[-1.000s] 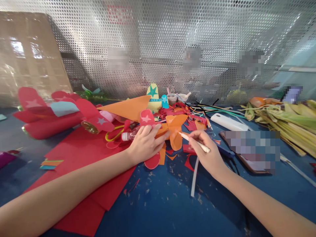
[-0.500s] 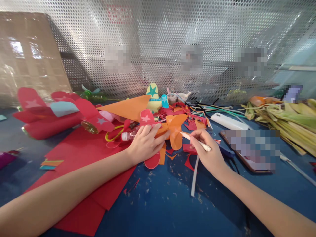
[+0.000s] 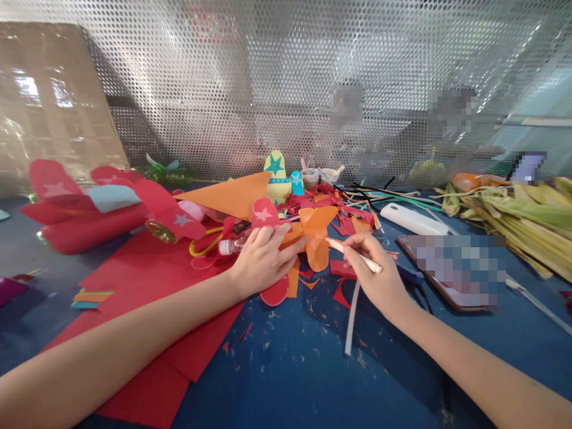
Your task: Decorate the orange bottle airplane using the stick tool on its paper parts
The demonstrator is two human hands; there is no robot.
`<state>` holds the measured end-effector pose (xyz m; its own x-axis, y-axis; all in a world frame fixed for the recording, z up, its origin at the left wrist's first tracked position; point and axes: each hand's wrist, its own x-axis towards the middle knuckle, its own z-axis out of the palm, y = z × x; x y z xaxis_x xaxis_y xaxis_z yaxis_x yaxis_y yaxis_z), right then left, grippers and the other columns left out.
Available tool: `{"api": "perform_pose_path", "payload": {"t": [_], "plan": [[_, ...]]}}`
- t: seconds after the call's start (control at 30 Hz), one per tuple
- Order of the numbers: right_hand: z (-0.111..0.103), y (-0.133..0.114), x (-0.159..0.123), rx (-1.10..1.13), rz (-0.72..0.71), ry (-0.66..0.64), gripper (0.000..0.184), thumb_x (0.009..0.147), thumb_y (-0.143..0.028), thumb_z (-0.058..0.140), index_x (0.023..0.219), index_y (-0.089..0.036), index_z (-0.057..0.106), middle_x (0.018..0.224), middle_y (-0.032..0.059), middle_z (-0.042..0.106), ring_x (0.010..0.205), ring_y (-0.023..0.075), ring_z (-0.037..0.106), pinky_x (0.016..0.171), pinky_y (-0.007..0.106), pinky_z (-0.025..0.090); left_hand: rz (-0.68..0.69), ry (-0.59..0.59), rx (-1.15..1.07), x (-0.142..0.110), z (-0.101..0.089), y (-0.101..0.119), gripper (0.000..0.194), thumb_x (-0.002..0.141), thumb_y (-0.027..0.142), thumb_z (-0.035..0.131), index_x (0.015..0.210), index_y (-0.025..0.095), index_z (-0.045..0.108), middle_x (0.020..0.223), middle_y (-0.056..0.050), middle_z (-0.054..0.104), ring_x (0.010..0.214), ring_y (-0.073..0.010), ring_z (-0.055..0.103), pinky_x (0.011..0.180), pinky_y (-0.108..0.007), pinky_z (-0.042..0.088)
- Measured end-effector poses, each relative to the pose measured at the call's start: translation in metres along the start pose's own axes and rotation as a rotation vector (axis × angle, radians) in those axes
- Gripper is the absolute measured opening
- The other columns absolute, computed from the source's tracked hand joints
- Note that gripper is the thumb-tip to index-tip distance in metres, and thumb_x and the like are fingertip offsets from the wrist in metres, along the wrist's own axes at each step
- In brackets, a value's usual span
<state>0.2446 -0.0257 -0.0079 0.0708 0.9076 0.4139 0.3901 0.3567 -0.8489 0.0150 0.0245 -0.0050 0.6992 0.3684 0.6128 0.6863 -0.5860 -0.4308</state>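
Note:
My left hand [image 3: 267,260] lies over a toy plane of red and orange craft paper, its fingers closed on the orange body [image 3: 291,239]. A red wing with a pale star [image 3: 264,214] sticks up behind my knuckles, and another rounded red end [image 3: 274,291] shows below them. At the plane's right end stands an orange tail piece [image 3: 316,237]. My right hand [image 3: 376,268] pinches a slim white pen-like stick [image 3: 363,257]; its tip is at the right edge of the tail piece. Beside my left wrist is a white-capped clear bottle [image 3: 227,246], partly hidden.
Red sheets [image 3: 156,322] lie under my left forearm. A larger red plane [image 3: 96,217] sits at the left, with paper scraps [image 3: 330,202] behind my hands. To the right are a phone [image 3: 447,271], a white handle-shaped object [image 3: 413,219] and dry husks [image 3: 513,220]. Perforated metal [image 3: 268,71] stands behind.
The view has shifted very slightly. Both hands keep their grips, and the white stick's tip stays at the orange tail piece.

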Motion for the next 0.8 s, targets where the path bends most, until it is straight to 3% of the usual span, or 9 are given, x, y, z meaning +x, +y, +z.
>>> {"api": "perform_pose_path", "payload": {"t": [0.8], "plan": [[-0.0009,0.0007,0.0006,-0.021,-0.011,0.009,0.011,0.089,-0.03,0.052,0.081,-0.023,0.05,0.072,-0.002,0.055,0.066,0.0144,0.055,0.063,0.028,0.044,-0.004,-0.009,-0.005,-0.0002,0.0004,-0.0001,0.035,0.093,0.034,0.049,0.126,0.032,0.058,0.122,-0.013,0.058,0.093,-0.0269,0.05,0.075,-0.038,0.044]]}}
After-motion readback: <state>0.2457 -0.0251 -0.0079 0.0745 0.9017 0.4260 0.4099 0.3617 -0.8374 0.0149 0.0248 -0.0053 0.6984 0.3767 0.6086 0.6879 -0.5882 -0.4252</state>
